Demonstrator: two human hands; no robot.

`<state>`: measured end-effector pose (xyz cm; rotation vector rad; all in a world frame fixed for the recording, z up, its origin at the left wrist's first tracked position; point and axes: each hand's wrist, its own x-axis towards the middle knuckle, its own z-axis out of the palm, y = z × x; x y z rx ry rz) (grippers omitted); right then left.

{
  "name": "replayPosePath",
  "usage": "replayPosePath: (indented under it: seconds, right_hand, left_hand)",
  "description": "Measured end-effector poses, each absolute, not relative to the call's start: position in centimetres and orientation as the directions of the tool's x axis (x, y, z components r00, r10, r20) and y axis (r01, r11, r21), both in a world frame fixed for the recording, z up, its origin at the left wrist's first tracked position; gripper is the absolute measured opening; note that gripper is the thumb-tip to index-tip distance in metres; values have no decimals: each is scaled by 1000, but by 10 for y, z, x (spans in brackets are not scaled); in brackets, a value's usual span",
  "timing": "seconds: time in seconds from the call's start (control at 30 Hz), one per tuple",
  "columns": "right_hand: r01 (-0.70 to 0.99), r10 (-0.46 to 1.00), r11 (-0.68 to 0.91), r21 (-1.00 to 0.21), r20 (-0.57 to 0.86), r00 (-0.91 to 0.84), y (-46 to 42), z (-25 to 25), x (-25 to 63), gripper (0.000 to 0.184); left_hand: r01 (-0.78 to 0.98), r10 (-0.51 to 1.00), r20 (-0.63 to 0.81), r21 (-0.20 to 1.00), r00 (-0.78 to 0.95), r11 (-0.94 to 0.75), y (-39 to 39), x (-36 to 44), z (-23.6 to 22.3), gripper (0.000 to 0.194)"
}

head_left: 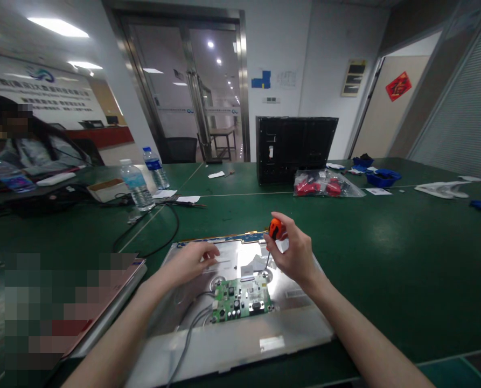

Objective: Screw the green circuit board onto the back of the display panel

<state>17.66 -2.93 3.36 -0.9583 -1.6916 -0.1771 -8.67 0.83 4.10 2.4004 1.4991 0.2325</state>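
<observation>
Sitting at the far left is a person (pixel 48 151), beyond a clutter of dark cables. Nearer, a red-covered item (pixel 117 291), partly blurred out, lies beside the work; past it stand two water bottles (pixel 138 188). The left hand (pixel 189 261) is over the upper left of a metal-backed panel (pixel 224 353), its fingers loosely bent, thumb apart, nothing between them; I cannot tell whether they touch the metal. The panel lies flat on the green tabletop (pixel 385 269), carrying a green circuit board (pixel 242 296) with cables at its left side. At the board's upper right corner an orange-and-black screwdriver (pixel 275 229) points down, its handle pinched by the fingers of the right hand (pixel 294 250). Beyond stands a black casing (pixel 297 148), then a clear bag (pixel 347 188) of red things and a blue tray (pixel 383 178).
</observation>
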Motion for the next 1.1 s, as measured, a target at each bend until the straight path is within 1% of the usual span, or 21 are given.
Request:
replayPosePath:
  seconds: [0.13,0.23,0.47,0.63,0.9,1.1]
  right_hand:
    - [682,507,643,-348,861,-39,-29,32,177,35]
    - [685,507,640,-348,861,-36,-28,31,177,35]
    - [669,501,661,-340,864,-55,-30,32,175,35]
    - [672,499,660,-336,865,-59,-30,33,176,34]
    - [672,499,661,-335,864,-60,-30,32,175,34]
    - [665,496,670,-329,866,-71,-30,32,175,35]
  left_hand:
    - [835,872,-47,317,487,-449,-1,-63,34,15]
    - [841,871,-34,280,491,-463,-5,-51,32,13]
    - [829,851,-7,231,525,-509,-5,-45,27,16]
    - [834,854,-1,213,521,-509,-7,-43,26,16]
    - [844,863,-28,231,504,-485,-9,-43,30,16]
    - [831,857,-38,269,515,-487,-11,-44,36,15]
